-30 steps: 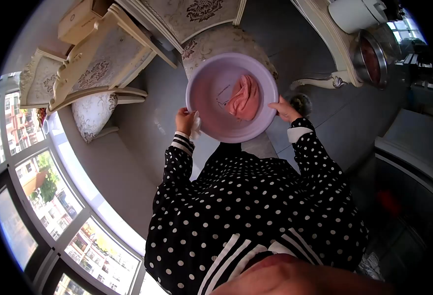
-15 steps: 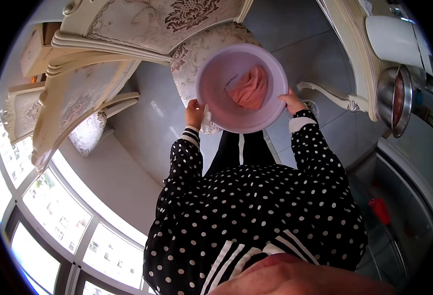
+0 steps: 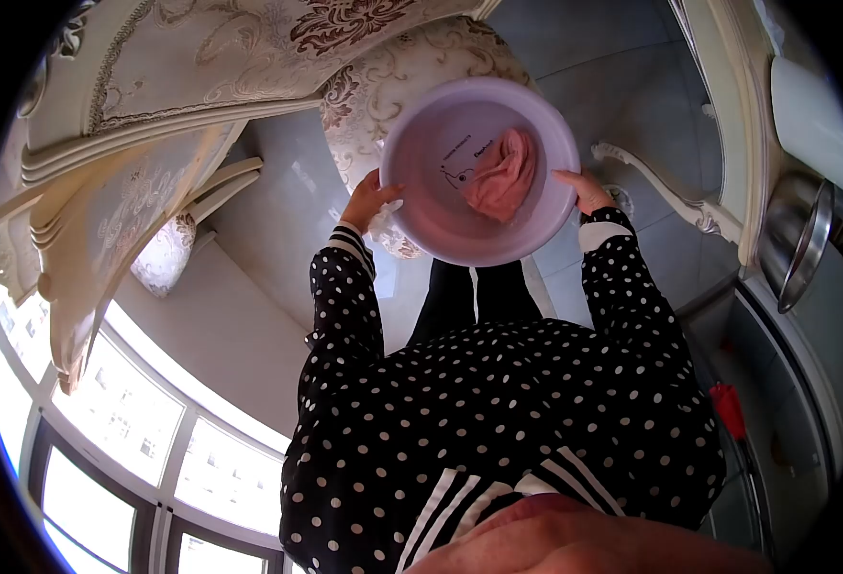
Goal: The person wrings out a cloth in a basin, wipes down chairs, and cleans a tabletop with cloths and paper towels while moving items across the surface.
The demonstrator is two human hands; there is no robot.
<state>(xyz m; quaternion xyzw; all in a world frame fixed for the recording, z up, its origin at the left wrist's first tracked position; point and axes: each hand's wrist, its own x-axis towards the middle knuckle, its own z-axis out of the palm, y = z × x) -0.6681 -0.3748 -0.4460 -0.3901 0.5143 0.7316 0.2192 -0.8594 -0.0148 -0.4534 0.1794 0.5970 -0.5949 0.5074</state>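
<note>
- Basin [image 3: 421,158]: pale purple, round, in front of the person's body, gripped from both sides. Overlaps the chair seat [image 3: 460,53] in view; can't tell whether its base touches the seat.
- Left hand [image 3: 368,201]: at the basin's left rim, thumb extended onto the rim, fingers partly hidden behind the basin wall. Partly closed around that edge, basin in hold.
- Right hand [image 3: 591,193]: at the basin's right rim, thumb over the edge, other fingers mostly hidden underneath. Partly closed, also has hold of the basin.
- Pink cloth [image 3: 503,177]: crumpled, inside the basin, right of its middle. Neither hand touches it.
- Black print [image 3: 458,177]: lettering plus line drawing on the basin floor, just left of the cloth.
- Trousers [image 3: 503,297]: dark, white stripe, directly below the basin in view.
- Chair back [image 3: 230,48]: patterned upholstery, pale frame, up and left of the basin.
- Curved table leg [image 3: 665,191]: pale, carved, right of the basin, past the right hand.
- Metal bowl [image 3: 793,234]: tilted in view, farther right of the basin.
- Red object [image 3: 728,411]: well below and right of the basin; can't tell what it is.
- Windows [image 3: 120,421]: bright, far lower left of the basin.
</note>
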